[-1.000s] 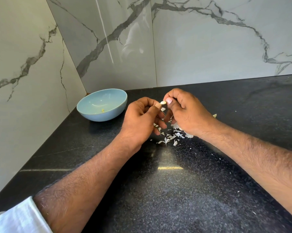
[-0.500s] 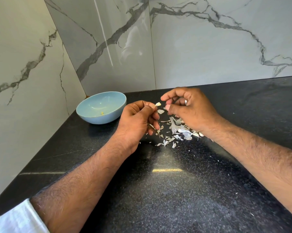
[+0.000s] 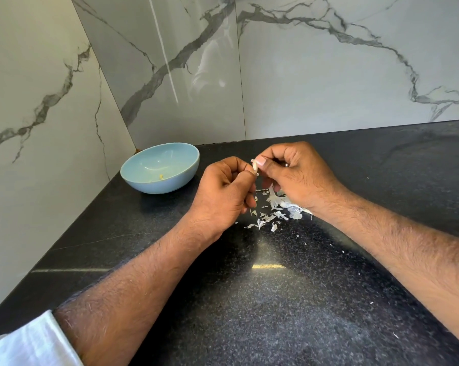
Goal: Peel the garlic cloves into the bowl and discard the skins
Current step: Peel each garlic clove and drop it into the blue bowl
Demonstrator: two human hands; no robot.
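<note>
A small white garlic clove (image 3: 255, 166) is held between both hands above the black counter. My left hand (image 3: 223, 191) pinches its lower end with thumb and forefinger. My right hand (image 3: 294, 173) pinches its upper end, thumb nail against the clove. Beneath the hands lies a scatter of white garlic skins (image 3: 276, 207) on the counter. A light blue bowl (image 3: 133, 178) stands to the left near the corner, with a small yellowish bit inside. The rest of the clove is hidden by my fingers.
The black speckled counter (image 3: 276, 299) runs to marble-patterned walls at the left and back. Tiny skin flecks dot the counter at the right and front. A white sleeve (image 3: 25, 344) shows at the lower left.
Half a second ago the hands were slightly apart with the clove in my left fingers. Now my right thumb and finger have closed back onto the clove.
</note>
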